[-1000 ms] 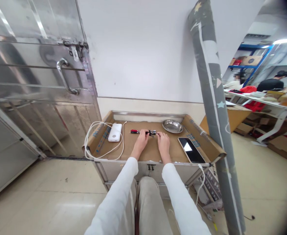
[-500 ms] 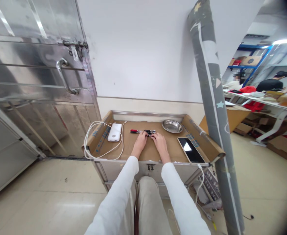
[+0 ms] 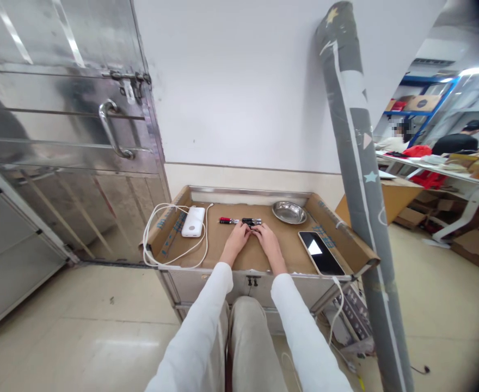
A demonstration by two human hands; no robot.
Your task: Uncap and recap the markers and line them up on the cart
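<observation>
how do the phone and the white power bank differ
The phone looks longer than the power bank. The phone's face is mostly dark; the power bank is white. The phone lies to the right of the right hand, the power bank to the left of the left hand. Both rest on brown cardboard.

1. Bare cardboard (image 3: 217,240) leaves room between the cable (image 3: 145,250) and the left hand (image 3: 238,238).
2. Another gap separates the right hand (image 3: 266,239) from the phone (image 3: 321,253).
3. Pens (image 3: 227,220) and the bowl (image 3: 289,213) obstruct farther back.
4. The power bank (image 3: 193,222) stands in the way leftward; a raised wall (image 3: 343,231) bounds the right.
</observation>
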